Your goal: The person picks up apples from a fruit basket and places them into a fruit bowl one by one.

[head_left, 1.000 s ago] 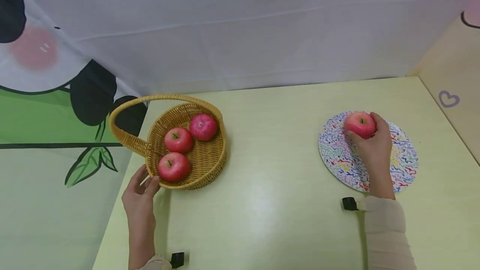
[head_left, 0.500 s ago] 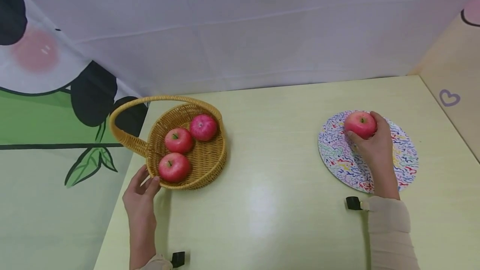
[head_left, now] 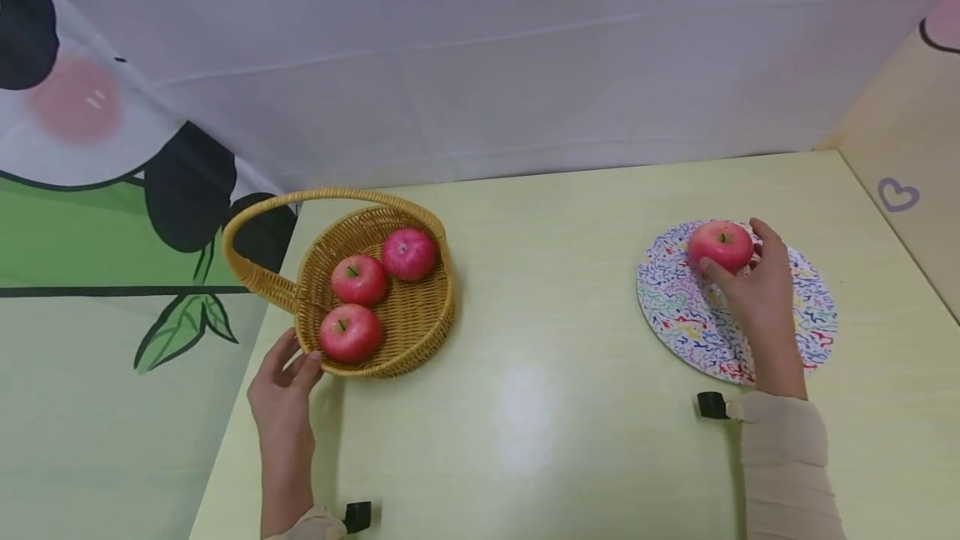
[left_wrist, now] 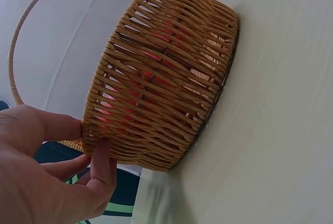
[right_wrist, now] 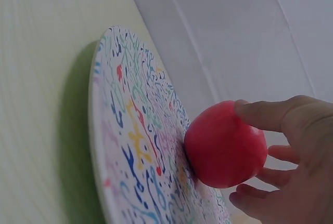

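Observation:
On the left of the head view my left hand [head_left: 281, 398] pinches the near rim of a wicker basket [head_left: 420, 340], thumb outside the wall in the left wrist view. Inside lie two red apples [head_left: 350, 333] and a darker pink round fruit [head_left: 408, 254] with a pale spot. Across the table, another red apple [head_left: 720, 245] sits on a round plate [head_left: 675, 332] with colourful squiggles. My right hand [right_wrist: 304, 156] is beside that apple, the thumb tip against its skin and the other fingers spread loosely apart from it.
The basket's tall arched handle [head_left: 258, 277] leans out to the left. A pale table [head_left: 517, 407] lies between basket and plate. Behind it hangs a white cloth [head_left: 480, 90], and a printed panda sheet [head_left: 67, 223] is at the left.
My right hand has loosened its grip on the apple, its fingers lifting off and shifting slightly right, while the apple stays on the plate. My left hand keeps its hold on the basket.

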`<state>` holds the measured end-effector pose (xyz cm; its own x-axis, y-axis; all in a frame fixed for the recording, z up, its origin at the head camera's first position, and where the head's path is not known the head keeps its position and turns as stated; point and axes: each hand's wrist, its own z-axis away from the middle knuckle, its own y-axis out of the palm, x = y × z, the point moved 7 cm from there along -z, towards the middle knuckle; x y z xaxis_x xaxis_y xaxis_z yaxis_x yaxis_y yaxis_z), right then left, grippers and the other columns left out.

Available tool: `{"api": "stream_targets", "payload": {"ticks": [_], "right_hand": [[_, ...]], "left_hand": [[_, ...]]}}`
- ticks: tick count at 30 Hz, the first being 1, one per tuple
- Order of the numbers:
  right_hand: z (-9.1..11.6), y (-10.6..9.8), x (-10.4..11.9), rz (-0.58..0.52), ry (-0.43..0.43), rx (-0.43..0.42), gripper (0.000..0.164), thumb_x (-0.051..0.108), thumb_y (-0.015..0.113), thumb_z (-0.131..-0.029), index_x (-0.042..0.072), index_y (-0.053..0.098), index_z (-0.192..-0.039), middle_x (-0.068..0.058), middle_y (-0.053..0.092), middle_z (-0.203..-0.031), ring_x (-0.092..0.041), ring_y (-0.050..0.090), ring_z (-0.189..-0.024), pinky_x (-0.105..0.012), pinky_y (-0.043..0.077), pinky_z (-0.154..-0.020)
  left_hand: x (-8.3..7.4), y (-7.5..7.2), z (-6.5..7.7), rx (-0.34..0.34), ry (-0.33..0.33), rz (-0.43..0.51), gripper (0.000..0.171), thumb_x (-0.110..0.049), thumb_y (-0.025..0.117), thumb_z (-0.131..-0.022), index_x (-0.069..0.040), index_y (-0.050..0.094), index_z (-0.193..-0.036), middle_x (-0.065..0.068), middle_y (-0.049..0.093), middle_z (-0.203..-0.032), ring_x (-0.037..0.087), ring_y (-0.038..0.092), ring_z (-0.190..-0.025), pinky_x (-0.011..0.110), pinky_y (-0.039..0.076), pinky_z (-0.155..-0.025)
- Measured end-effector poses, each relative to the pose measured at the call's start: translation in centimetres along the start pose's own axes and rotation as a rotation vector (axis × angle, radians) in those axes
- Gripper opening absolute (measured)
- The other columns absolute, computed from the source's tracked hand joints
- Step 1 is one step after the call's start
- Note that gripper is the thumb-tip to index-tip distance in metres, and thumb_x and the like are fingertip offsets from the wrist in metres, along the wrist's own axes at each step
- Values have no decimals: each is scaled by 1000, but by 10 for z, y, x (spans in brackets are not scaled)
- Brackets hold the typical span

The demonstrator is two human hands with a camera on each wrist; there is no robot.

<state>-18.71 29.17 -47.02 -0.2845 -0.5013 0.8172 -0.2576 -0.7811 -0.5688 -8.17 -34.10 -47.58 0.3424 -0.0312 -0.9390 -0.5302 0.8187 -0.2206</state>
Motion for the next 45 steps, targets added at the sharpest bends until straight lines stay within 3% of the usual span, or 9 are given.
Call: {"api": "stream_targets", "payload": {"ticks": [7,15,18,21,25,32,35,41,45], "right_hand": [[6,-14,17,16,-89,-117,87,15,72,-98,25,20,-167,-5,24,-174,-31,26,-160,-55,37,-124],[12,-18,31,-58,-232,-131,87,6,74,-95,31,28,-164,6,30,-170,-18,29,-158,-38,34,-128],[14,-14,35,-95,-262,-76,88,6,74,-95,36,27,-164,7,28,-171,-21,30,-158,-36,40,-122],[16,-8,39,-130,-313,0,91,6,75,-95,38,25,-164,4,28,-171,-29,33,-157,-24,49,-110],[21,4,49,-181,-394,97,95,2,77,-92,38,27,-164,-1,32,-169,-38,40,-152,-10,51,-95],[43,24,80,-295,-638,246,91,-16,75,-84,18,40,-161,-2,39,-165,-11,47,-147,-10,44,-110],[53,35,96,-342,-716,328,90,-19,76,-81,10,42,-159,-4,41,-164,-10,45,-147,-12,44,-112],[66,57,115,-340,-686,471,89,-9,78,-85,19,40,-160,1,42,-164,-12,44,-148,-11,45,-111],[74,71,125,-356,-701,544,88,-8,79,-86,17,40,-160,-1,42,-164,-20,43,-150,-17,44,-116]], "left_hand": [[0,1,0,-2,4,5,57,-19,67,-102,-26,50,-156,4,49,-154,5,59,-116,6,55,-81],[1,2,0,5,5,12,57,-19,67,-102,-26,50,-156,4,49,-154,7,59,-117,6,56,-82],[0,3,0,2,10,19,56,-18,67,-102,-25,50,-156,4,50,-153,7,59,-116,6,56,-82],[0,2,1,-6,9,27,56,-17,67,-102,-24,51,-155,4,50,-152,7,59,-115,6,56,-81],[-1,1,2,-9,5,30,56,-17,67,-102,-25,51,-155,4,50,-153,8,59,-116,6,56,-81],[-3,1,2,-9,0,42,56,-17,67,-102,-25,51,-155,4,50,-153,7,59,-115,7,56,-81],[-4,1,2,-7,-2,46,56,-16,67,-102,-25,51,-155,4,50,-153,7,59,-115,7,56,-81],[-3,1,2,-7,-9,46,56,-16,67,-102,-26,51,-155,4,49,-154,7,59,-115,7,56,-81],[-3,2,1,-2,-9,51,56,-16,66,-102,-26,51,-155,4,49,-154,7,59,-116,7,56,-81]]}}
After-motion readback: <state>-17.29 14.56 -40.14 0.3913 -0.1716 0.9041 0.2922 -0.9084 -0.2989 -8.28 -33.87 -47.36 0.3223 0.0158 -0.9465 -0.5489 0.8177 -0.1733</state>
